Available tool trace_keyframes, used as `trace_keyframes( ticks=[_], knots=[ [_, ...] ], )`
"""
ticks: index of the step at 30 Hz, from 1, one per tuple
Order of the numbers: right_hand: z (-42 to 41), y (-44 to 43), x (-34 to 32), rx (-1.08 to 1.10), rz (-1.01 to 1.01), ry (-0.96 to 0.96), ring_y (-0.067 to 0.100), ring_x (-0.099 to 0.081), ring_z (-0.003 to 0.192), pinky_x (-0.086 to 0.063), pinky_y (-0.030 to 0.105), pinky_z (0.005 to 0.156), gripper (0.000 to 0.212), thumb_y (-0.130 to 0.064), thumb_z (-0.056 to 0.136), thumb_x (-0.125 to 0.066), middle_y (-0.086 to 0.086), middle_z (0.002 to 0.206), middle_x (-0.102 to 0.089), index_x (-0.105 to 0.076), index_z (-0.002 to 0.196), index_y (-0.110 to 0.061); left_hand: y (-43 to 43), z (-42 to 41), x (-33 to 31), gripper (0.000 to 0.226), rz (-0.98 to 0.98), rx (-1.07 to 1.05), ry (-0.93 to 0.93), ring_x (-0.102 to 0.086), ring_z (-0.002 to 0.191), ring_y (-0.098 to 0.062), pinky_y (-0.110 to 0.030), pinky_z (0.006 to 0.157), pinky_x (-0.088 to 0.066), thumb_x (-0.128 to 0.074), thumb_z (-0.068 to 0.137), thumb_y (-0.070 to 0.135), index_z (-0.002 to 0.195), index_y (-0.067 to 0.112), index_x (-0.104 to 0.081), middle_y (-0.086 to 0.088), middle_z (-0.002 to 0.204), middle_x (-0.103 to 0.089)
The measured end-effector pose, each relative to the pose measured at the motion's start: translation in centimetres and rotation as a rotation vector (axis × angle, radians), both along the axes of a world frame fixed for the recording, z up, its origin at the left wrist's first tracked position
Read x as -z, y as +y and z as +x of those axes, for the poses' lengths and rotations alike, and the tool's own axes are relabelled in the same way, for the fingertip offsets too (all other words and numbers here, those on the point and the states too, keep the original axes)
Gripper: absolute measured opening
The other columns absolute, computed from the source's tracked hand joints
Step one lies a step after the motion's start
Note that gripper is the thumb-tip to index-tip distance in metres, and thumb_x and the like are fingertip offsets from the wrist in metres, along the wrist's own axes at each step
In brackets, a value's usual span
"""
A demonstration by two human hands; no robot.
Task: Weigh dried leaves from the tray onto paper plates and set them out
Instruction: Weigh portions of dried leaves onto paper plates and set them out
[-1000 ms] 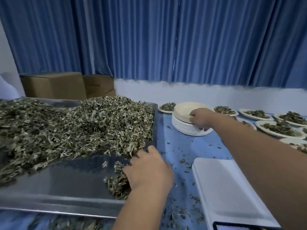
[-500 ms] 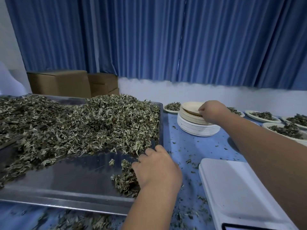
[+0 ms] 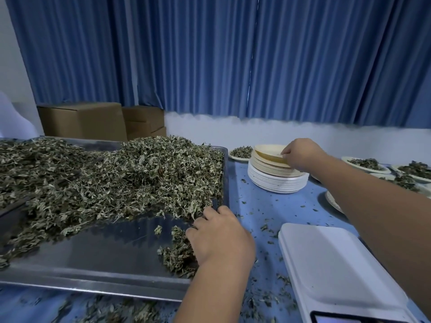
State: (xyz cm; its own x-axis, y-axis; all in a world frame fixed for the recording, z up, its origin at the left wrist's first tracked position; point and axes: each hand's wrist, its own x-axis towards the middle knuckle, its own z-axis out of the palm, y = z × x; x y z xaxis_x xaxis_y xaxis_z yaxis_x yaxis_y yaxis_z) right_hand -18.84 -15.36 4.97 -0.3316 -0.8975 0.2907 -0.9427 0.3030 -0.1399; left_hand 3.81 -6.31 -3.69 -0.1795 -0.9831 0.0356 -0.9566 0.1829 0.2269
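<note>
My right hand (image 3: pixel 300 155) pinches the top plate (image 3: pixel 268 153), tilted above the stack (image 3: pixel 275 180); my left hand (image 3: pixel 221 238) lies curled over leaves (image 3: pixel 173 255) in the tray (image 3: pixel 93 252), its grip impossible to tell.

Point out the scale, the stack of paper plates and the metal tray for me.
scale (image 3: pixel 331 264), head view, middle of its white platform.
stack of paper plates (image 3: pixel 277 183), head view, white lower plates' edge.
metal tray (image 3: pixel 105 248), head view, bare floor near its front.
</note>
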Motion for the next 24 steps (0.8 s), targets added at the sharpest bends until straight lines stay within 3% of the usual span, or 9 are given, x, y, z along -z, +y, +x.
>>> trace_keyframes(
  ticks=[2,4,7,9,11,14,20,22,24],
  knots=[
    [0.2,-0.1,-0.3,-0.016,-0.018,0.022,0.028,-0.055,0.082,-0.044,0.029,0.064,0.031,-0.005,0.093,-0.046,0.007,0.08,-0.062,-0.062,0.069,-0.015,0.0,0.0,0.0,0.052,0.001,-0.006,-0.008,-0.039,0.128,-0.035,-0.05,0.1,-0.034,-0.041,0.096,0.048,0.135,0.013,-0.035,-0.012,0.138,-0.038],
    [0.4,-0.1,-0.2,-0.032,-0.053,0.032,0.023,-0.038,0.061,-0.029,0.029,0.051,0.042,-0.001,0.09,-0.045,0.004,0.058,-0.04,-0.04,0.051,-0.015,0.0,0.0,-0.1,0.053,0.012,-0.011,-0.015,-0.035,0.131,-0.037,-0.054,0.101,-0.032,-0.04,0.097,0.048,0.137,0.014,-0.034,-0.013,0.139,-0.036],
    [0.9,0.6,0.4,-0.087,-0.117,0.054,0.022,-0.029,0.063,-0.022,0.03,0.057,0.039,0.0,0.091,-0.046,0.01,0.064,-0.032,-0.032,0.057,-0.012,-0.1,0.0,-0.3,0.057,0.059,-0.036,-0.021,-0.024,0.138,-0.041,-0.062,0.105,-0.026,-0.036,0.097,0.05,0.142,0.016,-0.028,-0.014,0.146,-0.029],
    [1.1,1.4,1.0,-0.122,-0.151,0.093,0.026,-0.037,0.066,-0.026,0.031,0.059,0.036,-0.004,0.093,-0.048,0.014,0.071,-0.04,-0.041,0.059,-0.008,-0.3,-0.1,-0.5,0.062,0.103,-0.058,-0.035,-0.017,0.141,-0.043,-0.065,0.107,-0.021,-0.032,0.097,0.054,0.146,0.017,-0.024,-0.015,0.151,-0.023],
    [1.3,2.7,1.3,-0.169,-0.187,0.125,0.033,-0.052,0.079,-0.042,0.034,0.066,0.026,-0.009,0.095,-0.05,0.016,0.083,-0.056,-0.063,0.075,0.003,-0.3,-0.1,-0.5,0.067,0.135,-0.065,-0.04,-0.013,0.143,-0.043,-0.067,0.108,-0.02,-0.028,0.097,0.058,0.149,0.016,-0.019,-0.015,0.154,-0.019],
    [1.6,6.0,2.0,-0.294,-0.273,0.114,0.031,-0.058,0.091,-0.043,0.037,0.079,0.021,-0.013,0.095,-0.055,0.011,0.097,-0.064,-0.073,0.094,-0.001,-0.3,-0.1,-0.3,0.069,0.123,-0.056,-0.015,-0.02,0.141,-0.043,-0.065,0.106,-0.024,-0.029,0.096,0.06,0.148,0.014,-0.022,-0.015,0.152,-0.023],
    [2.0,15.9,3.4,-0.413,-0.325,-0.049,0.011,-0.059,0.077,-0.032,0.006,0.067,0.013,-0.008,0.089,-0.065,0.0,0.087,-0.066,-0.077,0.094,-0.008,0.1,0.0,-0.3,0.065,0.083,-0.042,-0.01,-0.041,0.126,-0.037,-0.053,0.096,-0.036,-0.032,0.095,0.061,0.141,0.014,-0.032,-0.013,0.14,-0.036],
    [1.6,18.9,4.0,-0.413,-0.28,-0.167,-0.003,-0.059,0.075,-0.035,0.003,0.068,0.014,-0.008,0.089,-0.065,-0.007,0.088,-0.065,-0.077,0.095,-0.01,0.3,0.2,-0.4,0.064,0.054,-0.037,-0.008,-0.044,0.123,-0.036,-0.05,0.093,-0.038,-0.031,0.096,0.061,0.139,0.014,-0.034,-0.013,0.137,-0.039],
    [0.9,21.3,4.6,-0.415,-0.26,-0.206,-0.005,-0.058,0.081,-0.038,0.006,0.069,0.015,-0.01,0.088,-0.066,-0.012,0.09,-0.065,-0.078,0.096,-0.013,0.6,0.2,-0.5,0.063,0.023,-0.031,-0.006,-0.046,0.122,-0.035,-0.048,0.092,-0.039,-0.029,0.096,0.061,0.138,0.014,-0.035,-0.013,0.136,-0.041]
  ],
)
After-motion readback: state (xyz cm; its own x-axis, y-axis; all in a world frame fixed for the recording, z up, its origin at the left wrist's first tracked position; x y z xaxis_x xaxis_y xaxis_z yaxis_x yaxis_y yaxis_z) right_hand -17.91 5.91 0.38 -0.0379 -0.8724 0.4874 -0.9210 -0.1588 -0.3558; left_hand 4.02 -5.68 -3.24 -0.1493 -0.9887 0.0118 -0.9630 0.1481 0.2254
